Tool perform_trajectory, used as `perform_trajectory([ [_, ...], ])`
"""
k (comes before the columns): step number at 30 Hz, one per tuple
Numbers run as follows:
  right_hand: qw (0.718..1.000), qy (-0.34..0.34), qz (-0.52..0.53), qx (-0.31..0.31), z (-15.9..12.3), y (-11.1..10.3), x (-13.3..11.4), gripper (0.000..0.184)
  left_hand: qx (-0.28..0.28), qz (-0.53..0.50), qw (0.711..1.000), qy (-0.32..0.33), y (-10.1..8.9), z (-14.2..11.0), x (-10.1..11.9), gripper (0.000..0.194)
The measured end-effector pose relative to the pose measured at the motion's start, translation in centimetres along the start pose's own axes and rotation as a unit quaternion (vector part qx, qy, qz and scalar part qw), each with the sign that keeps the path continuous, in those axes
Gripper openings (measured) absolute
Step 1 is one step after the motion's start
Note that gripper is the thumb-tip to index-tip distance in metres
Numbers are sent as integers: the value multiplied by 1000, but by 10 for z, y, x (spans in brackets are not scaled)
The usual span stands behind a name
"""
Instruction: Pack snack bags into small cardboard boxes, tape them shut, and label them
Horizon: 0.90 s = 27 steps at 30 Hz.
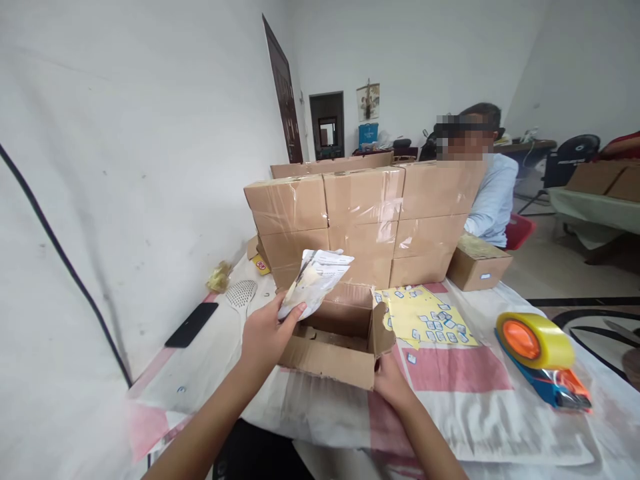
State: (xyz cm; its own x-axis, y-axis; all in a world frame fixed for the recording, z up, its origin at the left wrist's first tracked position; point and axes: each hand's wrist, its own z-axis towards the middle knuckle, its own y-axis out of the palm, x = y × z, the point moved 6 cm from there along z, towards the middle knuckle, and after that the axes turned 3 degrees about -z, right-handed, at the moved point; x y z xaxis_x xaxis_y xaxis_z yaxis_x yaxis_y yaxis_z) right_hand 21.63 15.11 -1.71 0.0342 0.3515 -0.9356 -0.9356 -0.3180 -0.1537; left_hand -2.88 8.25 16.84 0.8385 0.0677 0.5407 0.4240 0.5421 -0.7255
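Fanned white printed packets (317,283), left hand (266,331) clasping them, right hand (389,381) apparently gripping brown carton (330,363)

A: Which materials do we identify on the open box (330,364) and the packets (320,281)?
B: We record matt cardboard, rough at the torn flap (384,332), and smooth, film-like packets.
A: Elsewhere?
B: We note glossy clear tape over the stacked cartons (361,243) and a creased cloth table cover (463,420).

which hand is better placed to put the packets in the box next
Probably the left hand: it holds the packets by the open box, while the right hand is at its right corner.
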Motion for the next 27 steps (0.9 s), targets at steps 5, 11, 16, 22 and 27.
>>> perform_trajectory([
  [5,998,-48,-14,29,-8,-17,-10,71,4,133,991,17,-8,-6,9,36],
  [11,928,-211,-89,295,1,-72,-126,24,-76,269,960,10,-5,-13,10,40],
  [16,949,-202,-238,38,55,-8,-213,17,-112,248,962,13,0,-16,10,42],
  [22,969,-157,-188,42,76,17,-206,7,-139,200,970,-3,7,-21,1,39],
  [27,973,-158,-162,32,76,24,-202,15,-139,168,976,5,10,-23,-7,39],
])
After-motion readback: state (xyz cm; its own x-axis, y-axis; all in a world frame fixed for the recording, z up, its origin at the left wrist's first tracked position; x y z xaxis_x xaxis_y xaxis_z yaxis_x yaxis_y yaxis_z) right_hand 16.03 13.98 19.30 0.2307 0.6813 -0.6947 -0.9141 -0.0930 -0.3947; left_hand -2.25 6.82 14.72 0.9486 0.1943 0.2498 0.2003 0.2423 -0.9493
